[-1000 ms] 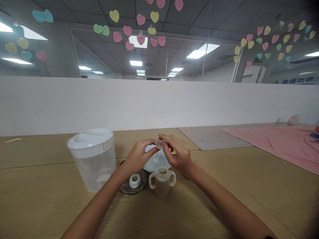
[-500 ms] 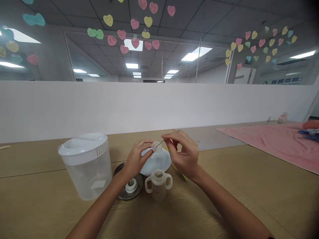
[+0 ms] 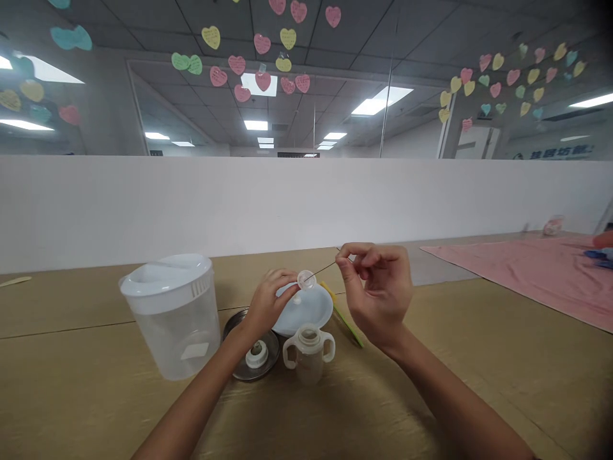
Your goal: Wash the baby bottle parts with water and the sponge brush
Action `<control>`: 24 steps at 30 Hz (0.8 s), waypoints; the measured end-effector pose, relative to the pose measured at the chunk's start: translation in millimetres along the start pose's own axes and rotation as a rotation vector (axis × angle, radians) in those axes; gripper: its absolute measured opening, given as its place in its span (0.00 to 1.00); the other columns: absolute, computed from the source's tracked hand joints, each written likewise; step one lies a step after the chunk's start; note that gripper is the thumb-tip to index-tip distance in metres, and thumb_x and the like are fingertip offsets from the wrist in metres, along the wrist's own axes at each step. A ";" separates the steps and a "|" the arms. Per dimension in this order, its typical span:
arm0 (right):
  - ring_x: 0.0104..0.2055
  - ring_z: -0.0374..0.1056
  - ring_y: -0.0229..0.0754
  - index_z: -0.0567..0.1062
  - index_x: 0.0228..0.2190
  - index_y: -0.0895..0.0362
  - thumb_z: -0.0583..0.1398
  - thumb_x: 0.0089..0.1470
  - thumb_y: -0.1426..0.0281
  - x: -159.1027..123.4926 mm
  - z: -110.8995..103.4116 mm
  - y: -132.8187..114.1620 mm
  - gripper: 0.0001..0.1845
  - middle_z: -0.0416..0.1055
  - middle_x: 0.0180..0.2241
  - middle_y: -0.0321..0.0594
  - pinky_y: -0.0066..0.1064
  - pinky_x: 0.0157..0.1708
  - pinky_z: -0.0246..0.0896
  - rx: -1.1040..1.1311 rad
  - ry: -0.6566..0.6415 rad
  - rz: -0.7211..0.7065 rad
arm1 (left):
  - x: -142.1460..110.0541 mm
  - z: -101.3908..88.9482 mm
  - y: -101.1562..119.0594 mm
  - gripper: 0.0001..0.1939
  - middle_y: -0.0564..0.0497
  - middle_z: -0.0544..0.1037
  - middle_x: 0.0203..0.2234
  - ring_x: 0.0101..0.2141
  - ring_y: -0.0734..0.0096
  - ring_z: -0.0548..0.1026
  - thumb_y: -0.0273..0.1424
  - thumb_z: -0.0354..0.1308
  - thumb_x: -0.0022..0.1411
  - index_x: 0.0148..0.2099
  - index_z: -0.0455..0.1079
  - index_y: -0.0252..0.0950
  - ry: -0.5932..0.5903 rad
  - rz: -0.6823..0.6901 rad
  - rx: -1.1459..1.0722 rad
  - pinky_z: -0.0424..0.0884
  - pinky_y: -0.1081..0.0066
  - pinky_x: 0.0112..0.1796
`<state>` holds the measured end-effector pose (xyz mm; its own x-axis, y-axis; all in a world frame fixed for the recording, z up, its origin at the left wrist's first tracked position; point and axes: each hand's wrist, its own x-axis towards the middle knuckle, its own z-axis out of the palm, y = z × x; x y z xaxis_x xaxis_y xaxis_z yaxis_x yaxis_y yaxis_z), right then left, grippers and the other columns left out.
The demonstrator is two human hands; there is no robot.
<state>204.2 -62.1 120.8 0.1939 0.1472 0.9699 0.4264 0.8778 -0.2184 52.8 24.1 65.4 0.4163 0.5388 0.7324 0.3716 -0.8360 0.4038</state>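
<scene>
My left hand (image 3: pixel 271 300) pinches a small clear round plastic cap (image 3: pixel 306 280) between thumb and fingertips. Closed in a pinch, my right hand (image 3: pixel 380 294) grips the end of a thin dark wire (image 3: pixel 323 269). The wire's other end reaches the face of the cap; I cannot tell whether it passes through. Beneath the hands a pale blue bowl (image 3: pixel 313 313) rests on the table. In front of it stands an uncapped two-handled baby bottle (image 3: pixel 309 361), upright. A metal dish (image 3: pixel 242 374), partly behind my left forearm, holds a white bottle collar (image 3: pixel 257 355) with a teat.
A clear plastic bucket with a white lid (image 3: pixel 167 281) stands to the left. Right of the bowl lies a slim green and yellow stick (image 3: pixel 348 324). A pink cloth (image 3: pixel 517 275) covers the far right of the table, before a low white wall (image 3: pixel 287 204).
My right hand has moved right, away from the cap, and more of the wire shows between them. My left hand still holds the cap. The view has shifted slightly.
</scene>
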 end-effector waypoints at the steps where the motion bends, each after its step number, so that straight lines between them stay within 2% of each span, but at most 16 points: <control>1: 0.21 0.51 0.30 0.56 0.28 0.54 0.57 0.47 0.80 0.7 -0.8 -1.4 0.14 0.66 0.26 0.33 0.25 0.20 0.50 -0.003 0.000 -0.011 | 0.3 -1.1 -1.4 0.10 0.48 0.74 0.38 0.41 0.67 0.69 0.32 0.51 0.60 0.40 0.71 0.36 0.009 0.003 0.002 0.63 0.66 0.44; 7: 0.19 0.50 0.29 0.55 0.28 0.53 0.57 0.47 0.82 -1.4 2.1 -0.8 0.16 0.66 0.27 0.32 0.25 0.18 0.47 -0.010 0.071 -0.083 | 3.9 -9.3 -13.6 0.09 0.48 0.76 0.37 0.40 0.67 0.71 0.33 0.53 0.59 0.38 0.72 0.36 0.028 0.002 -0.049 0.64 0.67 0.43; 11: 0.18 0.53 0.29 0.55 0.26 0.53 0.57 0.48 0.83 -1.2 1.7 -2.5 0.16 0.65 0.28 0.32 0.24 0.15 0.47 -0.005 0.163 -0.220 | 4.0 -10.3 -27.2 0.09 0.49 0.77 0.37 0.39 0.68 0.72 0.33 0.53 0.58 0.38 0.72 0.36 0.028 -0.062 -0.023 0.65 0.69 0.43; 14: 0.18 0.56 0.29 0.56 0.25 0.54 0.57 0.48 0.83 5.5 -5.0 -5.3 0.15 0.66 0.29 0.34 0.25 0.14 0.48 -0.023 0.249 -0.317 | -0.8 -4.9 -39.6 0.09 0.50 0.78 0.35 0.38 0.68 0.72 0.32 0.53 0.58 0.36 0.73 0.36 -0.032 -0.122 0.088 0.65 0.69 0.43; 17: 0.24 0.63 0.34 0.61 0.26 0.54 0.59 0.46 0.82 10.3 -7.7 4.6 0.13 0.67 0.27 0.35 0.26 0.18 0.54 -0.084 0.271 -0.374 | -6.7 3.1 -47.4 0.09 0.50 0.78 0.35 0.38 0.67 0.72 0.32 0.53 0.58 0.37 0.74 0.37 -0.133 -0.174 0.218 0.64 0.69 0.43; 19: 0.26 0.65 0.35 0.64 0.27 0.54 0.59 0.46 0.81 7.5 -4.2 22.1 0.11 0.68 0.27 0.35 0.27 0.21 0.58 -0.135 0.216 -0.331 | -9.1 7.6 -47.9 0.09 0.49 0.78 0.35 0.38 0.66 0.72 0.31 0.54 0.57 0.37 0.74 0.38 -0.196 -0.178 0.318 0.63 0.68 0.42; 24: 0.22 0.60 0.33 0.69 0.27 0.56 0.55 0.50 0.75 -16.8 11.7 80.0 0.03 0.71 0.28 0.36 0.27 0.24 0.58 -0.299 -0.073 0.034 | -11.1 16.1 -46.5 0.09 0.47 0.78 0.33 0.38 0.61 0.71 0.30 0.54 0.56 0.35 0.76 0.39 -0.343 -0.183 0.370 0.61 0.65 0.42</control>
<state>224.7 11.0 88.3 0.1531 0.2165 0.9642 0.6637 0.7004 -0.2627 44.2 58.6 29.7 0.5414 0.7270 0.4224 0.7053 -0.6661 0.2426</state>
